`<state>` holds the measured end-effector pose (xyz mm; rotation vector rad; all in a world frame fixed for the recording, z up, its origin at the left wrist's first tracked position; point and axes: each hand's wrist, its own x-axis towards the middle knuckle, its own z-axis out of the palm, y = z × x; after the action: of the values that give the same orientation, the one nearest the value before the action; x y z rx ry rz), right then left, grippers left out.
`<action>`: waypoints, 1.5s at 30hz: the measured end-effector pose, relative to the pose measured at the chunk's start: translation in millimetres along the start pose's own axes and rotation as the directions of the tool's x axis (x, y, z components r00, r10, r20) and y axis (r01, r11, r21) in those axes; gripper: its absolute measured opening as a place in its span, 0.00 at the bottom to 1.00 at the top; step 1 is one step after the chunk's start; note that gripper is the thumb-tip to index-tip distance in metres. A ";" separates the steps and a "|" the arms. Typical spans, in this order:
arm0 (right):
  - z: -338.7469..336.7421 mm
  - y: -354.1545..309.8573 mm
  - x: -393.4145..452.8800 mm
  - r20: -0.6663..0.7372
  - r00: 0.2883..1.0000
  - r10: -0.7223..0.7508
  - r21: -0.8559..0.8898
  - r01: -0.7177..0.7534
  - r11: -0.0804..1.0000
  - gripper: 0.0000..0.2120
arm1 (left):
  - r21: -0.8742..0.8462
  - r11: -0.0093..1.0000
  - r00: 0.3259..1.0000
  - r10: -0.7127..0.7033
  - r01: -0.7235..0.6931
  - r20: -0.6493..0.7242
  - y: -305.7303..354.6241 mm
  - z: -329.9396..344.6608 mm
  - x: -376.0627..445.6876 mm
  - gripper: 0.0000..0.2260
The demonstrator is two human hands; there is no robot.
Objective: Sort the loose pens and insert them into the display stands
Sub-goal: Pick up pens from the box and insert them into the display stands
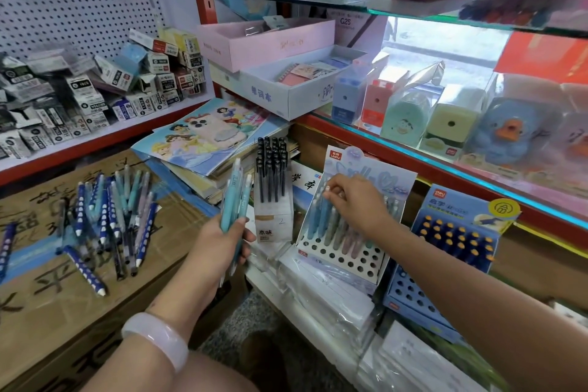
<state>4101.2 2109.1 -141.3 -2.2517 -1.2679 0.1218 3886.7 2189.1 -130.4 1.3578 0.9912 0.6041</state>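
Observation:
My left hand grips a bunch of pale blue pens, held upright left of centre. My right hand reaches over the pastel display stand and pinches the top of a pen standing in its back rows. Several pastel pens stand in that stand; its front holes are bare. A pile of loose pens, dark blue with white dots and pale teal, lies on the cardboard box at the left. A white stand of black pens is between my hands. A blue stand with dark blue pens is on the right.
Stacked colouring books lie behind the black pens. Wrapped paper packs sit under the stands. A red-edged shelf above holds boxed sharpeners and a blue duck. Small refill boxes crowd the left pegboard shelf.

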 end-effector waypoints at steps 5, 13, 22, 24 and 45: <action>-2.5 -0.6 -1.7 -0.009 1.000 0.011 0.009 -0.011 1.000 0.07 | 0.002 1.000 1.000 -0.002 0.002 -0.002 0.2 0.9 0.5 0.08; 0.1 0.6 -3.2 0.010 1.000 0.030 -0.001 -0.030 1.000 0.08 | -0.010 1.000 1.000 -0.011 0.011 0.004 -2.5 -1.1 3.1 0.10; 4.9 1.0 -6.2 0.082 0.996 -0.035 -0.190 0.050 0.981 0.10 | -0.007 1.000 1.000 -0.009 0.009 0.006 -2.1 -0.9 2.0 0.10; 6.4 -0.2 -4.9 0.093 0.995 -0.024 -0.212 0.044 0.976 0.10 | -0.004 1.000 1.000 -0.009 0.009 0.006 -2.2 -0.9 2.3 0.10; -3.5 -79.7 -14.0 0.319 0.946 -0.052 0.554 -0.142 0.820 0.10 | -0.142 0.988 0.969 -0.018 0.054 0.246 4.4 -0.2 -11.4 0.06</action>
<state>4033.7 2128.6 -100.9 -1.7692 -1.1328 0.8122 3881.8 2180.4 -123.5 1.2455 0.7555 0.4606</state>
